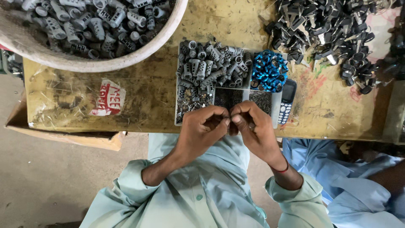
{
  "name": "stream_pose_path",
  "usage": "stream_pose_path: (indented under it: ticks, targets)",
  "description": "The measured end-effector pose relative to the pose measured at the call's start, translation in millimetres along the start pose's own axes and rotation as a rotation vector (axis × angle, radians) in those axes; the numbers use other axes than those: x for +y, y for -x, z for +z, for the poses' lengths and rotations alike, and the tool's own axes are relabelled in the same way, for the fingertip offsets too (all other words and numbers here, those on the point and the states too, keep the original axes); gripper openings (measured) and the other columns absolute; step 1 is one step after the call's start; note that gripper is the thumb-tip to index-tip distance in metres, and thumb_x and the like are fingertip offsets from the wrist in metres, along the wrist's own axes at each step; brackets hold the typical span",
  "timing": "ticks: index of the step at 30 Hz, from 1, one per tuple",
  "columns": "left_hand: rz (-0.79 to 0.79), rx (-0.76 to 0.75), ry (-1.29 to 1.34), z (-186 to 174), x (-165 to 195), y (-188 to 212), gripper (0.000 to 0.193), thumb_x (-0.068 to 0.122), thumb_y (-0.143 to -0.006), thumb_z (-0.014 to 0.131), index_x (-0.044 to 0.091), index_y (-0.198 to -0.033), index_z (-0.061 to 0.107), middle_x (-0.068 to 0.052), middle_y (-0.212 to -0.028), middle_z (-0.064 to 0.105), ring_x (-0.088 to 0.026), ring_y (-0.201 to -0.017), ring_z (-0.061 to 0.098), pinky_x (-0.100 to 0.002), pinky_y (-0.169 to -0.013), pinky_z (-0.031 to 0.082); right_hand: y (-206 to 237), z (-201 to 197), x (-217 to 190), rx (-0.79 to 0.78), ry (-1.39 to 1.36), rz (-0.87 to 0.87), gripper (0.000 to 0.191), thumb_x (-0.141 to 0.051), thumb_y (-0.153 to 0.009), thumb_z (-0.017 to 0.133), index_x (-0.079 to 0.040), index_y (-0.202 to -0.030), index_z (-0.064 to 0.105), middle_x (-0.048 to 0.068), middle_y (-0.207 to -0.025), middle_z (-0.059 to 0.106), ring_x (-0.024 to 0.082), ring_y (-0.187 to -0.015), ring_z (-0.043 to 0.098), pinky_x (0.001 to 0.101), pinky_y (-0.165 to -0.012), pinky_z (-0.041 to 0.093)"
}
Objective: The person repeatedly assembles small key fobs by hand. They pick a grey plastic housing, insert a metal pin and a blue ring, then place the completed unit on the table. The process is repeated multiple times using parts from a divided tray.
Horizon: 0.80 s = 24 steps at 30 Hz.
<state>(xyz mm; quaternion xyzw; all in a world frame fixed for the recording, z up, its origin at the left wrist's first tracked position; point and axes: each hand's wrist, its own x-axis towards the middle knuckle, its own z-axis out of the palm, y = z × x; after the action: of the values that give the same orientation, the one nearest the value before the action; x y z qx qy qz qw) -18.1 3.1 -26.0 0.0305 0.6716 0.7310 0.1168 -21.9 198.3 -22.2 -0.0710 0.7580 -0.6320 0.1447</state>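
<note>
Spanning the upper frame: a worn yellow-brown workbench [143,88], scuffed, with a red-and-white label [108,99] stuck near its near-left edge.

Far-left corner: a large pale round basin [126,57], filled with grey metal lock cylinders [84,21].

Far-right part of the bench: a loose heap of dark-headed keys [329,33], spreading toward the right edge.

Middle of the near edge: a compartmented grey tray [276,114]. Far compartments hold more grey cylinders [209,63] and, at the right, blue ring-shaped parts [269,71]; near compartments hold fine small metal pieces [190,103], too small to identify.

Just beside the tray's right side: a dark keypad phone [287,101], long axis running from near edge to far edge.

At the near edge, over the tray's near compartments: left hand [201,128] and right hand [253,126], fingertips meeting, both curled tight and pinching one small part [230,123] between them. The part is almost wholly hidden by the fingers; its long axis and heading cannot be told.

Right wrist: a thin red band [282,169].

Under the bench at left: a cardboard box [63,135].

Lower right: another person's blue garment [337,169].
</note>
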Motion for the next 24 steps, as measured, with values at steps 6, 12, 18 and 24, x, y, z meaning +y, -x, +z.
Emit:
stream_pose_path:
  ticks: [6,12,18,24]
  targets:
    - [-0.138,-0.088,0.302,-4.6,-8.3,-3.3,0.01,0.003,-0.102,0.062,-0.005,-0.107,0.067,-0.004,-0.083,0.069,-0.005,-0.067,0.062,-0.022,-0.06,0.055,0.1,0.2,8.2,0.044,0.015,-0.015,0.008,0.0,-0.107,0.056,0.0,-0.115,0.053,0.004,-0.094,0.06,0.007,-0.079,0.062,0.0234,-0.069,0.053]
    - [-0.106,-0.111,0.32,-8.7,-9.3,-2.9,0.01,0.003,-0.102,0.063,-0.005,-0.108,0.066,-0.003,-0.082,0.068,-0.005,-0.069,0.063,-0.023,-0.061,0.055,-0.6,0.1,-4.4,0.023,0.14,-0.203,0.017,0.0,-0.103,0.063,0.0,-0.117,0.053,0.007,-0.101,0.061,0.011,-0.086,0.064,0.0258,-0.072,0.055]
    - [-0.135,-0.106,0.248,-10.2,-5.0,-1.6,0.01,0.003,-0.1,0.065,-0.005,-0.105,0.067,-0.004,-0.084,0.069,-0.005,-0.068,0.063,-0.023,-0.058,0.054,0.4,-4.4,-8.8,-0.064,-0.103,-0.02,0.01,-0.002,-0.105,0.059,-0.002,-0.112,0.054,0.004,-0.101,0.061,0.01,-0.082,0.063,0.0244,-0.072,0.053]
    - [-0.122,-0.126,0.323,-12.1,-7.3,-0.3,0.009,0.002,-0.102,0.062,-0.005,-0.108,0.065,-0.004,-0.087,0.069,-0.006,-0.071,0.064,-0.023,-0.062,0.057,1.6,-7.5,-5.2,0.005,-0.03,0.044,0.006,-0.001,-0.106,0.056,0.0,-0.112,0.057,0.003,-0.098,0.061,0.007,-0.079,0.062,0.0232,-0.07,0.052]
